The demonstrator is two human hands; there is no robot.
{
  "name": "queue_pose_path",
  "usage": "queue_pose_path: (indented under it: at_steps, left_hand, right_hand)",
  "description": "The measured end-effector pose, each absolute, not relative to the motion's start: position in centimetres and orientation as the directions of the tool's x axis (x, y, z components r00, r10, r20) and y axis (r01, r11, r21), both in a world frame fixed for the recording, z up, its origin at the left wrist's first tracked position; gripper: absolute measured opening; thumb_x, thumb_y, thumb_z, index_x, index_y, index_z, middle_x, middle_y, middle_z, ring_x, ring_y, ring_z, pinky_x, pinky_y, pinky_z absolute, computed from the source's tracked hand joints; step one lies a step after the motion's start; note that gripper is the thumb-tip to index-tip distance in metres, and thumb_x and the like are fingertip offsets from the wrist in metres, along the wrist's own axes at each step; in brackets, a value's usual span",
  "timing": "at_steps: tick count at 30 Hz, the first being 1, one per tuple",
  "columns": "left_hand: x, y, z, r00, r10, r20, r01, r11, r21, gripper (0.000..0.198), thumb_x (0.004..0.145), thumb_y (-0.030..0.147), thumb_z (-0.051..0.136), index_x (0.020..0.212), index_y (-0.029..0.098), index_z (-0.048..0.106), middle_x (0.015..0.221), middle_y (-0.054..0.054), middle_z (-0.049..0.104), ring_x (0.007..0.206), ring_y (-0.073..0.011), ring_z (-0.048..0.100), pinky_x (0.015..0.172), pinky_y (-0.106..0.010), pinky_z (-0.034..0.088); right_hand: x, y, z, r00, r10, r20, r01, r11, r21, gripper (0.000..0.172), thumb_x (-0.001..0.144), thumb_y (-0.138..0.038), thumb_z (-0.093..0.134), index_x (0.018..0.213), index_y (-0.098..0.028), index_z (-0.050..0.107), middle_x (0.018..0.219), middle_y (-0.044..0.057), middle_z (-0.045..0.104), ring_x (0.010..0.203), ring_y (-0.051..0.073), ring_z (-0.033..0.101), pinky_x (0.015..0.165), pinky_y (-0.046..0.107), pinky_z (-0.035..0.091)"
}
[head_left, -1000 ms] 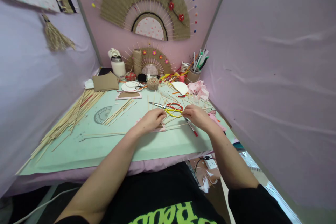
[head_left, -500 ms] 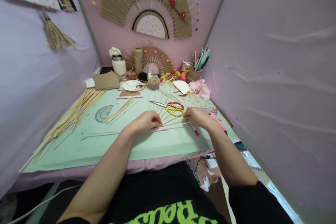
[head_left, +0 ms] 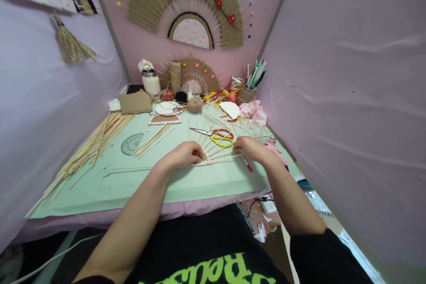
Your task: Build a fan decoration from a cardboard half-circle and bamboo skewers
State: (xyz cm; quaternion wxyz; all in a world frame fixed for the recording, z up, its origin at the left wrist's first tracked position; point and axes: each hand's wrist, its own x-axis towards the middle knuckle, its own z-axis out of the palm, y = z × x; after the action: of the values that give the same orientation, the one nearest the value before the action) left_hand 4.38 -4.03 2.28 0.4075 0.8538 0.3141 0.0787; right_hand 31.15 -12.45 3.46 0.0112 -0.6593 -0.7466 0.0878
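Observation:
Thin wooden sticks point(head_left: 216, 144) fan out from a small pink-edged piece point(head_left: 203, 163) near the table's front. My left hand point(head_left: 188, 154) rests on that piece, fingers closed at the base of the sticks. To the right, my right hand point(head_left: 246, 147) has its fingers pinched at the outer end of a stick. Scissors point(head_left: 221, 137) with red and yellow handles lie behind the fan, between my hands. A pen with a red end point(head_left: 246, 164) lies just below my right hand.
Loose sticks point(head_left: 89, 155) cover the left side, near a protractor point(head_left: 132, 144) and a smaller stick bundle point(head_left: 151, 141). Cardboard point(head_left: 135, 102), a white bottle point(head_left: 151, 84), a twine ball point(head_left: 195, 104) and a tool holder point(head_left: 246, 95) stand or lie at the back.
My left hand has shifted very slightly left at the base of the sticks. My right hand stays almost in place.

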Motion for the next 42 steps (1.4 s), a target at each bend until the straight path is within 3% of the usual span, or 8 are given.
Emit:
queue_pose_path:
  at_steps: [5,11,17,21,26,32,35,42]
  left_hand:
    - [4.7,-4.0,1.9,0.816,0.569,-0.102,0.45,-0.514,0.73,0.02,0.067,0.021,0.058,0.079,0.017,0.073,0.077,-0.002,0.068,0.071,-0.0149,0.06,0.062,-0.023,0.042]
    - [4.8,-4.0,1.6,0.82,0.568,-0.073,0.446,-0.553,0.704,0.018,0.069,0.023,0.059,0.08,0.017,0.073,0.08,-0.002,0.067,0.073,-0.015,0.059,0.064,-0.024,0.043]
    - [5.0,-4.1,1.6,0.818,0.575,0.012,0.422,-0.615,0.666,0.014,0.074,0.021,0.06,0.079,0.017,0.072,0.08,-0.002,0.064,0.075,-0.0145,0.058,0.067,-0.024,0.042]
    - [5.2,-4.1,1.4,0.825,0.558,0.086,0.376,-0.657,0.653,0.013,0.079,0.025,0.061,0.078,0.018,0.071,0.08,-0.002,0.062,0.076,-0.0149,0.057,0.07,-0.025,0.043]
    - [5.5,-4.2,1.4,0.82,0.557,0.135,0.346,-0.669,0.657,0.014,0.081,0.026,0.06,0.08,0.018,0.071,0.082,-0.002,0.062,0.075,-0.0144,0.057,0.071,-0.026,0.044]
    - [6.1,-4.7,1.0,0.802,0.559,0.213,0.33,-0.711,0.621,0.015,0.084,0.024,0.058,0.082,0.018,0.071,0.084,-0.003,0.061,0.077,-0.0148,0.058,0.073,-0.027,0.046]
    - [6.6,-5.1,0.6,0.807,0.532,0.255,0.327,-0.764,0.556,0.019,0.087,0.021,0.054,0.089,0.019,0.072,0.089,-0.005,0.064,0.088,-0.0174,0.06,0.081,-0.029,0.046]
    - [7.2,-6.3,0.9,0.828,0.516,0.219,0.395,-0.813,0.427,0.024,0.092,0.021,0.049,0.093,0.019,0.073,0.096,-0.007,0.066,0.097,-0.0201,0.059,0.086,-0.031,0.046]
  right_hand:
    - [31.3,-12.5,3.5,-0.121,0.984,-0.128,0.986,0.104,-0.131,0.017,0.084,-0.02,0.059,0.084,-0.02,0.076,0.087,0.008,0.068,0.077,0.017,0.059,0.066,0.024,0.037]
    - [31.5,-12.6,3.5,-0.133,0.989,-0.059,0.977,0.12,-0.174,0.018,0.082,-0.014,0.06,0.08,-0.022,0.076,0.088,0.006,0.07,0.075,0.016,0.061,0.066,0.024,0.038]
    - [34.0,-14.4,4.5,0.001,0.971,0.24,0.956,0.069,-0.284,0.018,0.084,-0.018,0.059,0.092,-0.022,0.074,0.095,0.006,0.072,0.078,0.019,0.063,0.072,0.03,0.044]
    - [35.7,-17.1,4.1,0.169,0.843,0.51,0.921,0.049,-0.386,0.019,0.09,-0.029,0.055,0.094,-0.02,0.072,0.088,0.007,0.07,0.076,0.02,0.062,0.071,0.032,0.046]
    - [34.4,-20.2,1.4,0.331,0.671,0.664,0.888,0.016,-0.459,0.021,0.091,-0.033,0.055,0.091,-0.019,0.07,0.085,0.006,0.07,0.072,0.018,0.06,0.069,0.031,0.047]
    - [31.5,-22.0,-2.8,0.429,0.564,0.705,0.853,0.004,-0.522,0.015,0.089,-0.028,0.057,0.087,-0.019,0.068,0.081,0.004,0.069,0.069,0.016,0.059,0.07,0.03,0.048]
    - [31.4,-21.8,-3.6,0.466,0.545,0.697,0.833,-0.003,-0.553,0.015,0.089,-0.029,0.057,0.091,-0.018,0.068,0.085,0.005,0.069,0.071,0.016,0.059,0.07,0.032,0.048]
    - [31.1,-20.1,-4.1,0.589,0.488,0.644,0.736,0.005,-0.676,0.024,0.091,-0.032,0.051,0.099,-0.017,0.067,0.097,0.01,0.07,0.085,0.02,0.062,0.071,0.033,0.049]
